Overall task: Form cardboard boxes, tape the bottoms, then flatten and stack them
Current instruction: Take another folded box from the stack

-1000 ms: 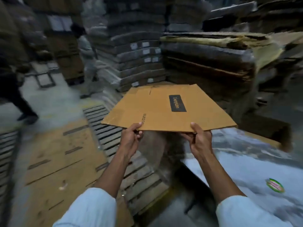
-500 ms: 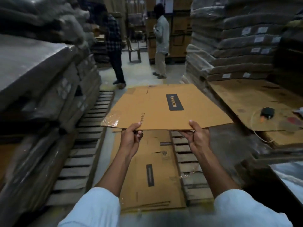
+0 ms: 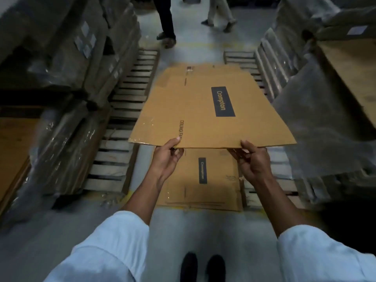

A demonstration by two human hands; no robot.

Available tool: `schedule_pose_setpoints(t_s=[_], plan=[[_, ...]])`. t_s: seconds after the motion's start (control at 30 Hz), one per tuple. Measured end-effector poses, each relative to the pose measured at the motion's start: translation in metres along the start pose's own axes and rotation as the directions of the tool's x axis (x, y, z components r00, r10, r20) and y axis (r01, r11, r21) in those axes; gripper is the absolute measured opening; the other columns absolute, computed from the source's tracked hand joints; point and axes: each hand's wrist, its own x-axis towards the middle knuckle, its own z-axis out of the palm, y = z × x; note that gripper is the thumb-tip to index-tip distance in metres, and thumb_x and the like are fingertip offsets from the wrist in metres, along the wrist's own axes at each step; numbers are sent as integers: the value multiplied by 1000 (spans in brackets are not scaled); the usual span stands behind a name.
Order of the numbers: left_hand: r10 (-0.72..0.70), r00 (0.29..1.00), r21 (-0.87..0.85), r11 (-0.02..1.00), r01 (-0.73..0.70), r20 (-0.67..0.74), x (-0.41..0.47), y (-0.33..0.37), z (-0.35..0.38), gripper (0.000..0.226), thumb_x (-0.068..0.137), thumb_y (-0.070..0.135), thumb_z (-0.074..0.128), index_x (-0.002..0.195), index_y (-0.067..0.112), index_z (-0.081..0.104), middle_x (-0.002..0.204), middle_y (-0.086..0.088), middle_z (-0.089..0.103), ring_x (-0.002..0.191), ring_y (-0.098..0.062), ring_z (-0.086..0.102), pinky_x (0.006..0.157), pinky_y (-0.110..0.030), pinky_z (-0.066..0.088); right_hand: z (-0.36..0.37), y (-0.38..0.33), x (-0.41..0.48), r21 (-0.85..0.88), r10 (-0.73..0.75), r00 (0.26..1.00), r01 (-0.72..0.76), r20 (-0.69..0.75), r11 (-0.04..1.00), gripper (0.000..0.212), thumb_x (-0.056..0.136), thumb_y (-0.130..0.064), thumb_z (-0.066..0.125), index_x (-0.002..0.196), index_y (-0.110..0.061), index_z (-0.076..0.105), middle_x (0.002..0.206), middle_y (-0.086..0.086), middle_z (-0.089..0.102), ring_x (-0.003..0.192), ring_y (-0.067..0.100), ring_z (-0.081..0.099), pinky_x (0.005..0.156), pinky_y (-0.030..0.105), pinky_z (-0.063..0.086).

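Note:
A flattened brown cardboard box [image 3: 195,110] with a dark label panel hangs level in front of me, above the floor. My left hand [image 3: 167,157] pinches its near edge left of centre, thumb on top. My right hand [image 3: 251,159] pinches the same edge further right, thumb on top and fingers beneath. Directly below lies another flattened box [image 3: 211,180] of the same kind on the floor, partly hidden by the held one.
Wooden pallets [image 3: 122,127] flank the floor box on both sides. Tall plastic-wrapped stacks of flat cardboard [image 3: 61,58] stand at left and at right [image 3: 317,123]. Two persons' legs [image 3: 166,19] are in the aisle ahead. My shoes [image 3: 203,267] are on the grey floor.
My view has swung left and tilted down; the held box now hangs over the flat box on the floor. Both hands keep the same grip on its near edge.

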Motion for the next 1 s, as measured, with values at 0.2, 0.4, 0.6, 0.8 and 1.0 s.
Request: schedule_pose_setpoints(t_s=[0.2, 0.4, 0.6, 0.8, 1.0], plan=[[-53, 989, -105, 994, 38, -138, 137, -127, -120, 43, 89, -12, 61, 131, -2, 58, 127, -23, 67, 108, -30, 69, 83, -42, 62, -106, 145, 148, -61, 105, 989, -112, -106, 992, 16, 91, 8, 61, 103, -3, 63, 75, 9, 74, 72, 22, 74, 70, 42, 64], [-74, 963, -100, 994, 49, -261, 267, -279, -266, 48, 83, -14, 65, 130, -8, 57, 127, -25, 67, 112, -33, 70, 87, -41, 61, -226, 306, 290, -79, 152, 979, -163, -134, 983, 22, 87, 10, 64, 96, -9, 66, 75, 4, 74, 73, 17, 73, 69, 39, 64], [-124, 951, -116, 989, 94, -282, 349, -384, -373, 63, 82, -14, 65, 141, -3, 48, 129, -24, 66, 115, -32, 69, 88, -40, 61, -313, 427, 373, -87, 224, 945, -251, -238, 964, 55, 73, 1, 73, 125, 11, 57, 91, 15, 67, 85, 22, 68, 58, 32, 60], [-207, 872, -74, 978, 194, -444, 386, -432, -439, 53, 83, -5, 73, 133, -1, 55, 118, -22, 72, 105, -30, 73, 91, -41, 60, -364, 511, 413, -31, 349, 892, -373, -286, 927, 40, 90, 10, 65, 127, -1, 57, 106, 13, 69, 92, 19, 68, 68, 38, 64], [-300, 740, -71, 943, 325, -602, 408, -459, -455, 31, 101, 8, 58, 132, 6, 55, 133, -19, 62, 121, -33, 62, 106, -47, 49, -393, 550, 439, 66, 521, 764, -539, -381, 839, 10, 98, 5, 50, 103, 1, 57, 123, 21, 57, 111, 30, 56, 96, 43, 49]])
